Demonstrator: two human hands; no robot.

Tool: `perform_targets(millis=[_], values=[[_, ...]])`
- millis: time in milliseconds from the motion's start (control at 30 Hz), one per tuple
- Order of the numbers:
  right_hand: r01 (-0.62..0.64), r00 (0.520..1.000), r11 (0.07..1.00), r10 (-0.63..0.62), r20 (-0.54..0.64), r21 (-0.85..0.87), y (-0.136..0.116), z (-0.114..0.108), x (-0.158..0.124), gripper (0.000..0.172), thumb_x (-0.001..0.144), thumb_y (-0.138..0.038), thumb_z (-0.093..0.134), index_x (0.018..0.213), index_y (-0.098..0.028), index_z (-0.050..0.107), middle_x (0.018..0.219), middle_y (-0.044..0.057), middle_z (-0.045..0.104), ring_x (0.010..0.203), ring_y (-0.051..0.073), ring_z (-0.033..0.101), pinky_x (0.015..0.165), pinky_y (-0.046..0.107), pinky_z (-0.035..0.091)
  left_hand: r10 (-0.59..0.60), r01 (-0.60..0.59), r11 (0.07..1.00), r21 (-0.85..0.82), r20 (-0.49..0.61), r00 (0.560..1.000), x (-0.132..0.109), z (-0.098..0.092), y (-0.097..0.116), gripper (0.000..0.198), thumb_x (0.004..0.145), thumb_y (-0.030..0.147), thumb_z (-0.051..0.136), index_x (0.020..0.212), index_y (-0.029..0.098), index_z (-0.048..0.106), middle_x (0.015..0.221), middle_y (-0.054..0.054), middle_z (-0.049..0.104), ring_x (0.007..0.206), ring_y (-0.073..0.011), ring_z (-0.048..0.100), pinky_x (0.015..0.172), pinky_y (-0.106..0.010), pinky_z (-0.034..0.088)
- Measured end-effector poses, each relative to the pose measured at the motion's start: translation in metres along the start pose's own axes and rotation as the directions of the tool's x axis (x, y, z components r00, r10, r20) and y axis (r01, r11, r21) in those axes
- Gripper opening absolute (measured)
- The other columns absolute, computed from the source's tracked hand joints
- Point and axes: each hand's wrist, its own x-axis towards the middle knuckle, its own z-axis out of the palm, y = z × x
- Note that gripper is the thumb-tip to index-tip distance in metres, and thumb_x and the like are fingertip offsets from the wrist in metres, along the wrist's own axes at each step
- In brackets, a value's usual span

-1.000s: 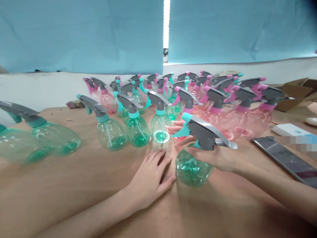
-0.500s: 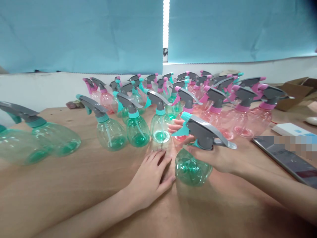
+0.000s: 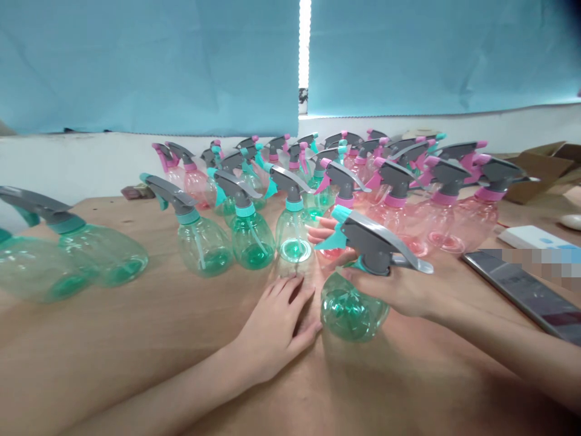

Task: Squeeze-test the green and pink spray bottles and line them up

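Note:
Palm down on the table, my left hand is open, fingers and thumb spread, holding nothing. Its thumb tip lies close to the base of a green spray bottle. Around that bottle, just below the neck, is my right hand, with the thumb in front and the fingers reaching out behind. The bottle has a grey spray head with a turquoise nozzle and trigger, pointing left. Beyond my left fingertips stands another green spray bottle, with a darker green one to its left.
Several pink spray bottles crowd the right and back. More green bottles stand at the left. A phone and a white box lie at right, near a cardboard box. Blue blinds hang behind.

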Motion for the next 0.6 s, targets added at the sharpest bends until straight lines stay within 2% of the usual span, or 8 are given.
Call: perform_targets(millis=[167, 367, 600], values=[[-0.028, 0.999, 0.999, 0.027, -0.039, -0.019, -0.0002, -0.0009, -0.0004, 0.006, 0.066, -0.020, 0.054, 0.063, -0.023, 0.058, 0.064, -0.001, 0.064, 0.063, 0.017, 0.062, 0.058, 0.029, 0.053, 0.002, -0.002, 1.000, 0.001, 0.006, 1.000, -0.0002, 0.0007, -0.0006, 0.049, 0.093, 0.038, 0.053, 0.135, 0.014, 0.045, 0.137, -0.017, 0.046, 0.126, -0.0325, 0.041, 0.103, -0.051, 0.035], [-0.031, 0.999, 0.999, 0.031, -0.022, -0.035, -0.0002, -0.0013, -0.0001, 0.008, 0.067, -0.018, 0.053, 0.061, -0.023, 0.053, 0.059, -0.002, 0.058, 0.060, 0.016, 0.058, 0.057, 0.029, 0.052, -0.004, 0.004, 1.000, -0.004, 0.001, 1.000, -0.0004, 0.0006, -0.0004, 0.048, 0.093, 0.038, 0.053, 0.135, 0.016, 0.045, 0.138, -0.016, 0.046, 0.126, -0.0324, 0.042, 0.103, -0.051, 0.035], [0.009, 1.000, 0.998, -0.010, -0.010, -0.057, 0.0003, -0.0018, -0.0004, 0.009, 0.070, -0.019, 0.054, 0.063, -0.024, 0.054, 0.063, -0.002, 0.061, 0.062, 0.017, 0.060, 0.059, 0.030, 0.052, 0.005, -0.005, 1.000, -0.009, -0.006, 1.000, -0.0002, 0.0009, -0.0006, 0.046, 0.093, 0.038, 0.053, 0.134, 0.018, 0.044, 0.138, -0.016, 0.046, 0.126, -0.0322, 0.042, 0.102, -0.051, 0.035]])
